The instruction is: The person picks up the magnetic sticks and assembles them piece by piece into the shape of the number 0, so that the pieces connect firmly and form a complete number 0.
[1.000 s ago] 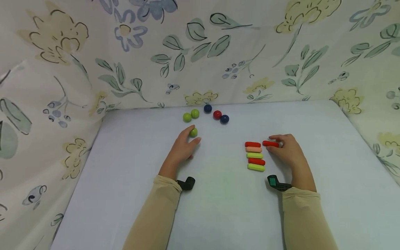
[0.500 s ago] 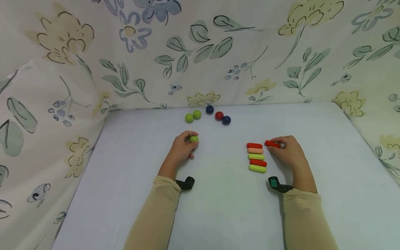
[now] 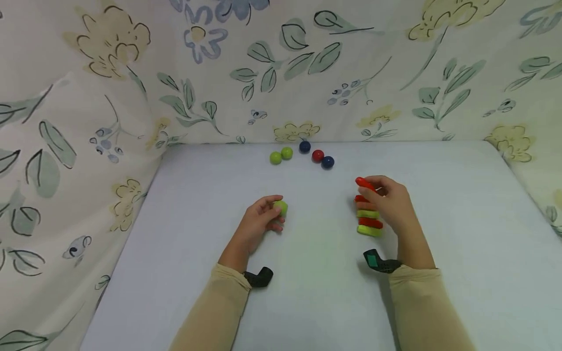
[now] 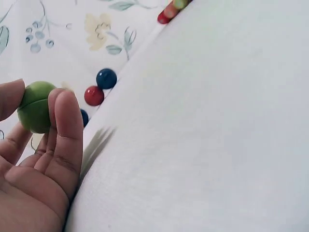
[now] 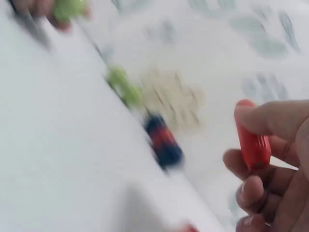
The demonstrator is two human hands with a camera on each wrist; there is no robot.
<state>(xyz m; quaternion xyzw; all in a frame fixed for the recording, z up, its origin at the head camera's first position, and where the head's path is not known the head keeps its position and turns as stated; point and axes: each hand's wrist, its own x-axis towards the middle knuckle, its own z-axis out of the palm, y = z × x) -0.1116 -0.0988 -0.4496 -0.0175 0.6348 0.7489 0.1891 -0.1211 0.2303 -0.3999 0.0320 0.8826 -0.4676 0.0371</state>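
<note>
In the head view my left hand (image 3: 254, 229) pinches a green ball (image 3: 281, 208) between thumb and fingers, left of the middle of the table. The left wrist view shows a seam around this green ball (image 4: 35, 116). My right hand (image 3: 397, 207) holds a short red rod (image 3: 363, 183) by thumb and fingertips, raised and tilted in the right wrist view. Below that hand lies a column of similar rods: a red rod (image 3: 360, 199), a salmon one, a yellow-green rod (image 3: 367, 214), another red rod (image 3: 371, 223) and a yellow-green one nearest me. The hand partly covers the upper ones.
Near the table's back edge lie two green balls (image 3: 275, 157), a dark blue ball (image 3: 305, 146), a red ball (image 3: 318, 156) and another dark blue ball (image 3: 327, 162). A floral cloth (image 3: 210, 92) hangs behind and beside the white table (image 3: 307, 292).
My left hand has closed on the green ball and brought it toward me. My right hand has lifted the red rod and moved it left, over the far end of the column.
</note>
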